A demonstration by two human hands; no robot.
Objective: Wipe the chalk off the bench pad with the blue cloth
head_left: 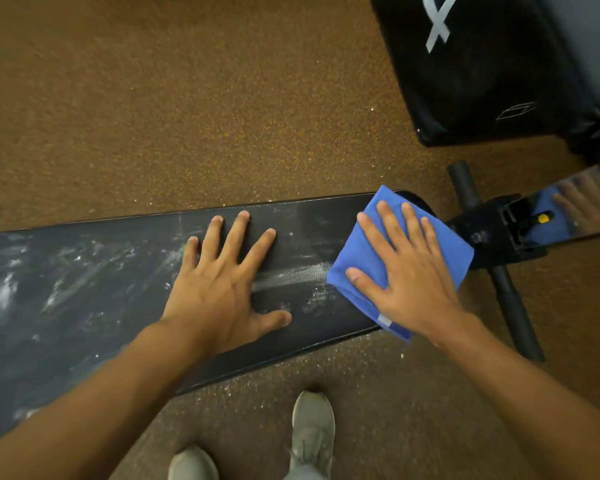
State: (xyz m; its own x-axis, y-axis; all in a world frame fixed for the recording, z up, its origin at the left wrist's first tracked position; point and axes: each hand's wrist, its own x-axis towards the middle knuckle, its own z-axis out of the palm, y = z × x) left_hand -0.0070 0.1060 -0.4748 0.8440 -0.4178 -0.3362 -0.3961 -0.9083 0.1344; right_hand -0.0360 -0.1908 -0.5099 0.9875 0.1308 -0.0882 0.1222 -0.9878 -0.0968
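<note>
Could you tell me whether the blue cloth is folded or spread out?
Folded: the blue cloth shows layered edges and forms a compact square under the flat right hand.

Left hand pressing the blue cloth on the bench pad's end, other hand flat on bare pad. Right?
Wrong hand. The head view shows the right hand pressing the blue cloth on the bench pad; the left hand lies flat on bare pad.

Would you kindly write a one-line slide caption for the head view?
Right hand presses the blue cloth flat on the chalk-smeared bench pad while the left hand braces beside it.
</note>
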